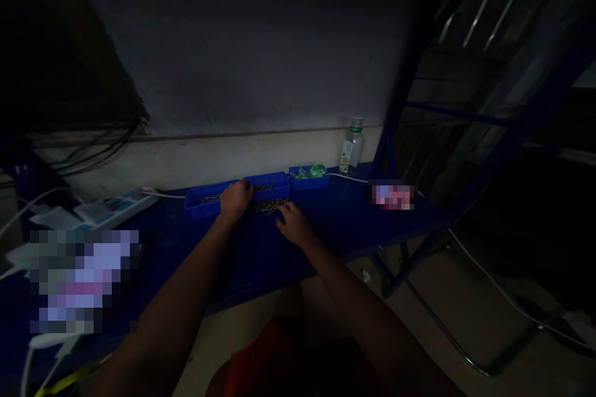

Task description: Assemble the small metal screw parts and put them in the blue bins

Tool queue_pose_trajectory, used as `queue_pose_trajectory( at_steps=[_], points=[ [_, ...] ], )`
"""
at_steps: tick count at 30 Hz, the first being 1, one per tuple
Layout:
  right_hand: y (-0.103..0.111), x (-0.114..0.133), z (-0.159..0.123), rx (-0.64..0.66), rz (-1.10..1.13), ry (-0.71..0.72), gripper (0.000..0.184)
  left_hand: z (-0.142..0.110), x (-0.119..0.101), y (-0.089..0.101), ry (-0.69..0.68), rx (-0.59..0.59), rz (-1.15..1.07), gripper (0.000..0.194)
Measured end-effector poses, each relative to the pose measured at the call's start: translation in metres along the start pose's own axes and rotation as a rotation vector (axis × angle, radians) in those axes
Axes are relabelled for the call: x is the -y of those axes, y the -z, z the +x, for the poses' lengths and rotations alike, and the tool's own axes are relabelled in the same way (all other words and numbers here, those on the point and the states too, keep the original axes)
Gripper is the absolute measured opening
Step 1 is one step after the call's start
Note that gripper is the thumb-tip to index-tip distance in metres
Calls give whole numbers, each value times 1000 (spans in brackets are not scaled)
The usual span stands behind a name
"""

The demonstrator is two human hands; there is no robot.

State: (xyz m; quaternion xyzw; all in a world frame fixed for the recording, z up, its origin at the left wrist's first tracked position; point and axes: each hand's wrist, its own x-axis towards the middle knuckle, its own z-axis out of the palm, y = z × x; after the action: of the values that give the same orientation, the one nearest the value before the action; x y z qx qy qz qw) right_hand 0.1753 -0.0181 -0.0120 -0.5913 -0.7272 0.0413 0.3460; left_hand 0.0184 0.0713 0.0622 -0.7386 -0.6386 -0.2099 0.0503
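A loose pile of small metal parts (270,205), perhaps screws, lies on the blue table (261,260) in front of a long blue bin (194,203). More small parts are inside that bin. My left hand (236,200) is at the bin's front wall with its fingers curled in; whatever they hold is hidden. At the right end of the pile is my right hand (295,224), its thumb and fingers bent but apart, fingertips touching the parts. The dim light blurs fine detail.
Beside the long bin stands a smaller blue bin (308,182) with green plastic wrapping (313,170). A clear bottle (352,149) is near the wall. A white power strip (118,209) with plugs lies left; a white cable (347,177) runs along the back.
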Motion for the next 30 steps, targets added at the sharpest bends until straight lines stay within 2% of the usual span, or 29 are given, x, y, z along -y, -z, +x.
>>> queue_pose_trajectory(
  at_steps=[3, 6, 9, 14, 17, 20, 23, 30],
  points=[
    [-1, 3, 0, 42, -108, 45, 37, -14, -9, 5, -38, -23, -26, 41],
    [-2, 4, 1, 58, -161, 41, 33, -37, -12, 8, -145, 32, -67, 38],
    [-3, 4, 2, 112, -184, 31, 29, -62, -6, 6, -210, 157, -95, 31],
    [-3, 7, 2, 80, -195, -3, 36, -91, 8, -9, -233, 200, -149, 24],
    [-2, 9, 6, 91, -214, -6, 41, -98, 10, -14, -250, 193, -148, 21],
    [-3, 10, 9, 149, -236, -7, 33, -101, 10, -14, -287, 187, -157, 21],
    [-3, 9, 7, 118, -246, -15, 26, -103, 11, -13, -298, 177, -173, 20],
    [0, 6, -1, 58, -197, -28, 23, -103, 11, -14, -287, 181, -172, 19]
  ],
)
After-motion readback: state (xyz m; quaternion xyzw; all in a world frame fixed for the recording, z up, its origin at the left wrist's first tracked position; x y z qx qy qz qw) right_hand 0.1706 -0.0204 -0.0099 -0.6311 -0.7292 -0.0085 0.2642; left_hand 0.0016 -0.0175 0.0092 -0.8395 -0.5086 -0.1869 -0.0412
